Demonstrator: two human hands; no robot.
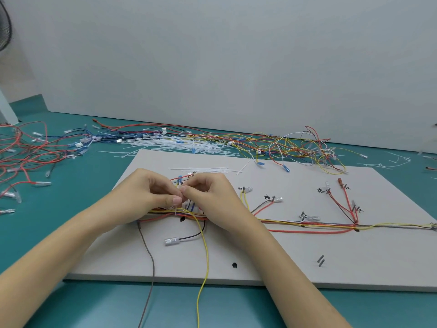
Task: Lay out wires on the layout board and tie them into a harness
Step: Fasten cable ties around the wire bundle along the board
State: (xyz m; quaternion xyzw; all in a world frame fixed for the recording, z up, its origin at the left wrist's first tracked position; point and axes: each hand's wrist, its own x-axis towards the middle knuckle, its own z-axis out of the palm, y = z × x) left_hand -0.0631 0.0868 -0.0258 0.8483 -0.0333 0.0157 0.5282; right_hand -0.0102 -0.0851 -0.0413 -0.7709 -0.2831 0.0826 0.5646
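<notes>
Teal surface (71,304), flat pale layout board (272,256); left hand (151,190) and right hand (208,192) pinch a thin white cable tie (177,207) round the wire bundle (295,224).

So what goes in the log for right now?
step: tying | left hand, right hand: pinch cable tie | around: wire bundle | on: layout board

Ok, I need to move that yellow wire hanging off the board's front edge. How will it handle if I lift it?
Probably floppy: the yellow wire droops over the board edge in a loose curve. Likely very light, being so thin. It may tug back, since its upper end runs into the bundle that both hands are tying.
</notes>
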